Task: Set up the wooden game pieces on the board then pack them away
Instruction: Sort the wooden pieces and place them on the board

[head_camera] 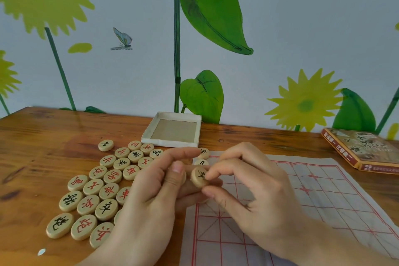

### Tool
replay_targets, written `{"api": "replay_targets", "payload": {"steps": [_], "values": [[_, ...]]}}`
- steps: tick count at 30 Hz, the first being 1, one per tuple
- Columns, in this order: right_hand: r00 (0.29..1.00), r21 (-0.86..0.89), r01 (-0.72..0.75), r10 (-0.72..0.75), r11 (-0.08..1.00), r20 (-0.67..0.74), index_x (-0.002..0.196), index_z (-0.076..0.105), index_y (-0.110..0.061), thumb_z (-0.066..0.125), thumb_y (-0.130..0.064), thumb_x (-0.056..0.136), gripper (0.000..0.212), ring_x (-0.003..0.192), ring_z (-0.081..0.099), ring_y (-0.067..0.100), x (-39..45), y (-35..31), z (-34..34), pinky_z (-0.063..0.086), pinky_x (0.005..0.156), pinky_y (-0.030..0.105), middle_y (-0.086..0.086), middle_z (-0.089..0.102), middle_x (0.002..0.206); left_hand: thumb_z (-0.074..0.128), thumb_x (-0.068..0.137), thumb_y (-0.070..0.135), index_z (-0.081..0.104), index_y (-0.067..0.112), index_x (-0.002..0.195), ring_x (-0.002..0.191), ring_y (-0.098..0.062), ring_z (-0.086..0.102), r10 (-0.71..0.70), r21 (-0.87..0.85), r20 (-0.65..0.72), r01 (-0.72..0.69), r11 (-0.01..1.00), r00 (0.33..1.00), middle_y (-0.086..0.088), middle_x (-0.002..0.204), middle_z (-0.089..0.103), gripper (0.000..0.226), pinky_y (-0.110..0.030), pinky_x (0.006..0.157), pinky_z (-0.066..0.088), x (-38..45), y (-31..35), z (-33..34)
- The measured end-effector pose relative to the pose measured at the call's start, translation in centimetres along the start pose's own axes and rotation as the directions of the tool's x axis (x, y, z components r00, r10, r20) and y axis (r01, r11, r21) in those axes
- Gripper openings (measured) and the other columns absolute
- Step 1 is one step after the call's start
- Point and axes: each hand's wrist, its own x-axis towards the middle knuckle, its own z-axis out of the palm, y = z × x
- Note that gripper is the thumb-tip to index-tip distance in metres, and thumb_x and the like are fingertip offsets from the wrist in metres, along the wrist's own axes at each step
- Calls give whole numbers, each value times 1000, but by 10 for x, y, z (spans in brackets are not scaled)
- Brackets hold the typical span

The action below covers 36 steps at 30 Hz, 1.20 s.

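Several round wooden game pieces (90, 188) with red or black characters lie flat on the wooden table left of the board. The board (313, 196) is a thin white sheet with a red grid, spread at the right. My right hand (254, 196) pinches a wooden piece with a black character (199, 176) between thumb and forefinger, just above the board's left edge. My left hand (151, 196) is cupped beside it, its fingers under and touching the same piece; another piece seems hidden behind its thumb. Two more pieces (203, 153) sit at the board's far left corner.
An open white cardboard box tray (149, 130) stands at the back of the table, near the wall. The printed box lid (364, 149) lies at the far right. A small pale fleck (41, 251) rests near the table's front left.
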Motion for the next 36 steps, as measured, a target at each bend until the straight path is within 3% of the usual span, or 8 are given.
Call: {"api": "replay_targets", "payload": {"steps": [11,18,21,23,26,28,32,36], "values": [[996,-28,89,-88,996,25,103,75,-10,84,-18,84,23,96,61,17,2,-2,2,51,80,31,-2,70,104,46,92,21,64,10,120,97,-31,76,-15,36,102,11,999,995,-15,101,78,36,-34,76,63,-1,0,1],[987,74,-156,158,985,-16,93,69,-31,77,-33,80,16,86,60,12,29,-11,-26,42,74,14,-20,65,88,41,97,25,60,11,122,94,-32,77,43,105,52,-48,993,998,-15,100,78,34,-40,83,62,0,-3,-1],[966,106,-257,257,961,13,91,70,-33,79,-34,80,15,84,63,15,39,-6,-42,50,73,25,-22,65,86,40,100,27,58,16,120,76,-31,76,84,157,91,-98,983,992,-16,84,76,29,-36,70,62,-4,3,1],[952,96,-305,304,947,32,90,71,-33,82,-34,82,14,81,66,15,36,-1,-51,52,72,30,-20,66,85,38,102,29,58,18,117,52,-25,62,104,195,116,-126,973,988,-10,63,65,27,-26,53,52,-6,7,3],[939,-10,-344,344,939,16,87,71,-32,81,-34,80,12,87,63,14,20,2,-58,42,71,15,-18,68,86,42,100,33,61,23,103,47,-14,33,87,178,112,-106,978,990,1,56,36,22,-21,41,34,-8,9,4],[929,-89,-368,371,925,15,86,70,-34,80,-36,80,11,89,60,13,9,3,-62,40,70,12,-20,68,87,52,104,30,62,20,97,52,-14,30,33,106,125,-46,993,992,0,60,33,15,-24,41,29,-5,8,4],[892,-181,-435,449,882,44,86,71,-36,78,-37,82,8,83,55,-6,-6,0,-67,37,70,5,-43,59,88,56,70,9,57,12,94,40,-18,38,-107,-5,239,112,994,965,-10,62,48,24,-26,39,32,7,1,-2],[887,-228,-438,459,870,46,85,68,-42,80,-33,84,15,86,52,-13,-11,-1,-61,37,74,3,-50,54,88,31,107,-1,52,21,118,53,-20,50,7,254,206,-61,965,978,-7,95,71,32,-30,52,44,-4,-1,-3]]}}
